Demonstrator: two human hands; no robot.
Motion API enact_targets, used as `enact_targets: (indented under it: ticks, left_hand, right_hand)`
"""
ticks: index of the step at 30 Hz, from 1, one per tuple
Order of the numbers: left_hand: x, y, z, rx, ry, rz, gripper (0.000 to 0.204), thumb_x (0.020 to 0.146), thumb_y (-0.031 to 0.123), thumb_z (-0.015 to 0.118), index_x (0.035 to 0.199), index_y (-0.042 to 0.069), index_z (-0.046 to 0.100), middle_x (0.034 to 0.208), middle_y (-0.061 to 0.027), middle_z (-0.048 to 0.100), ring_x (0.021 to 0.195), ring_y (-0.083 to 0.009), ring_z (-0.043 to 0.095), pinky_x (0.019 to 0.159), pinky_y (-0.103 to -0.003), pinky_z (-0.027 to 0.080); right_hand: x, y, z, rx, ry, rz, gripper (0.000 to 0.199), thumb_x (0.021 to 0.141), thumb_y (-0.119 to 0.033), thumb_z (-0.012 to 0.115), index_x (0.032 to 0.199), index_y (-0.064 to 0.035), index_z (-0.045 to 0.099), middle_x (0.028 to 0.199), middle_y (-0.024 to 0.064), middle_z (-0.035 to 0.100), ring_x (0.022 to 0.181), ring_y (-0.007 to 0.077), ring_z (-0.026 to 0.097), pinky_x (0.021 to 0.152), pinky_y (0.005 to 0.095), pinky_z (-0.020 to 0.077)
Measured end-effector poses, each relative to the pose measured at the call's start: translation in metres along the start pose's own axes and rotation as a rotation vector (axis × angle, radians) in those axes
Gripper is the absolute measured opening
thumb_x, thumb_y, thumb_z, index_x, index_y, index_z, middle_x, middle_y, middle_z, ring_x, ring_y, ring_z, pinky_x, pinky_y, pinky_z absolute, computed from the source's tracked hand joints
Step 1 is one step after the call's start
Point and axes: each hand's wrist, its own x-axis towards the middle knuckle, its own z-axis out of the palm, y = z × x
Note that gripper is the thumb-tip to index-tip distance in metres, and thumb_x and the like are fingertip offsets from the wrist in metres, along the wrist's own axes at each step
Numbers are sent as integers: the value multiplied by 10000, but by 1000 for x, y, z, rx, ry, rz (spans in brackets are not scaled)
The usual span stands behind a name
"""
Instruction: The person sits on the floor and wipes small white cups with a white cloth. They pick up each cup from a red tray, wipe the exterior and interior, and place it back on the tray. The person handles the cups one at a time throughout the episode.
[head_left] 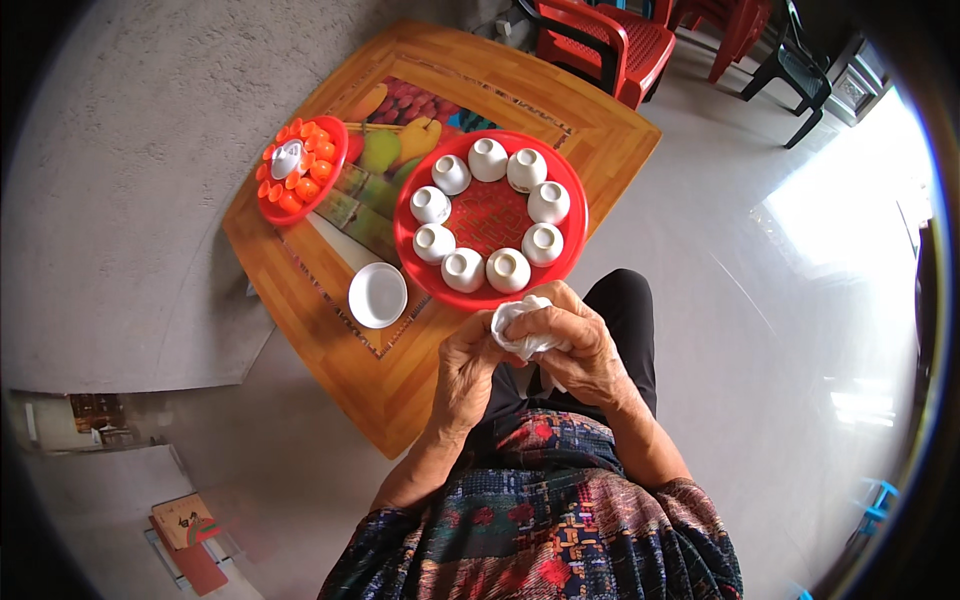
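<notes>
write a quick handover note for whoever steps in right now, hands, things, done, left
Left hand and right hand: both closed around a white cloth, held over the table's near edge.
Things: red tray with eight white cups in a ring; a white saucer lies left of it, a smaller red plate of orange pieces beyond.
Done: cups arranged on the tray.
Left: cannot tell which cups are wiped.

On the table (350, 340) before you, the tray (572, 235) carries eight cups (488, 159) in a ring, a saucer (377, 295) sits just left of it, and a smaller plate (330, 180) lies further left and behind.
</notes>
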Motion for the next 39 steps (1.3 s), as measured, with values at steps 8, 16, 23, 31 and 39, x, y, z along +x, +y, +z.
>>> enact_targets:
  ticks: [8,16,23,31,39]
  left_hand:
    - [-3,3,-7,20,-52,-9,220,906,180,573,1027,-2,603,878,-44,629,712,-94,582,611,-238,493]
    - [9,8,3,-584,62,-117,265,942,237,499,1109,32,517,970,-73,620,840,-152,620,686,-287,540]
    - [10,-7,-10,-759,78,-254,382,926,306,518,1223,68,479,1114,-56,585,1026,-192,564,894,-361,482]
    - [2,-3,4,-509,77,-202,209,926,224,536,1018,37,551,900,-71,632,708,-140,619,585,-264,527]
    - [-9,-7,3,-253,-68,-233,273,910,197,566,1123,27,582,922,-43,636,724,-86,591,563,-224,496]
  right_hand:
    - [1,4,-4,-1,25,84,276,685,53,567,934,-60,602,835,28,607,784,159,607,693,279,489]
    - [-13,22,24,165,284,20,253,721,45,630,955,-37,580,1130,121,501,1040,195,511,863,275,406]
    - [-18,24,46,-291,320,-181,349,615,95,670,903,-95,625,1033,145,478,925,296,528,750,353,474]
    - [-7,0,16,-40,345,112,284,676,56,506,946,-29,528,860,108,552,761,257,582,710,283,456]
    - [5,13,-21,216,-250,55,321,714,-104,545,1029,-64,586,1067,101,544,1022,267,533,896,370,407]
